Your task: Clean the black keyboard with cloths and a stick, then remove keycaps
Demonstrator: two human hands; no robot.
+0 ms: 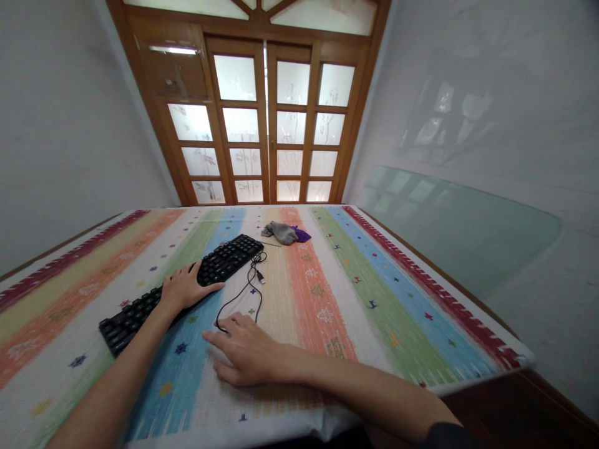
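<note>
A black computer keyboard (229, 257) lies at a slant across the striped tablecloth. My left hand (185, 288) grips it across the middle, fingertips at its far side and thumb along the near edge. From the keyboard's right end runs a thin black USB cable (241, 292), partly bunched, its metal plug (260, 276) lying on the cloth. My right hand (248, 349) rests low over the table, close to the loop of this cable. Its fingers are apart, and the cable passes by the fingertips; whether they touch it is hard to make out.
Behind the keyboard's right end lie a crumpled grey cloth (279, 232) and a purple cloth (301, 234). The striped tablecloth (374, 299) covers the table. A pale glass panel (463, 231) is along the right wall. Wooden doors (266, 125) with frosted panes stand beyond the table.
</note>
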